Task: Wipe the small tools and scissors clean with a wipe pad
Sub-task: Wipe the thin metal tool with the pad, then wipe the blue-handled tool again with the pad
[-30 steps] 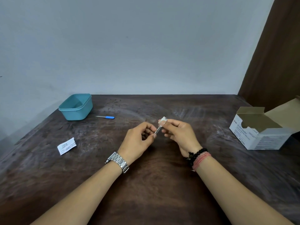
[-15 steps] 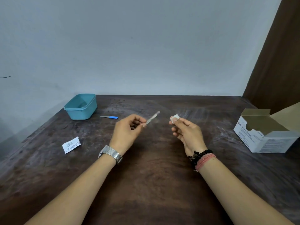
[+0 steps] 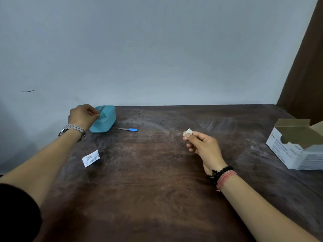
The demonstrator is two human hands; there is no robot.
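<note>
- While my left hand (image 3: 82, 116) hangs over the teal tub (image 3: 108, 122) at the far left of the table (image 3: 157, 189), thumb and fingers pinching a thin metal tool (image 3: 101, 109) by its lower end, I judge the step in hand to be dropping that tool into the tub.
- To do it well I should lower the tip inside the rim before letting go, so it does not bounce off the wall or skip onto the wood.
- A light pinch is enough; the tool is slim and looks likely to twist if I squeeze hard.
- My right hand (image 3: 202, 145) waits mid-table, thumb and forefinger clamped on the small white wipe pad (image 3: 188, 132), the other fingers curled under. I should keep its clean face outward.
- The blue-handled tool (image 3: 130, 129) lies flat just right of the tub, probably next in line.
- A torn wipe wrapper (image 3: 90, 158) lies near my left forearm, and the open carton (image 3: 297, 145) stands at the right edge, well apart from the work.
- I can see no scissors from here.
</note>
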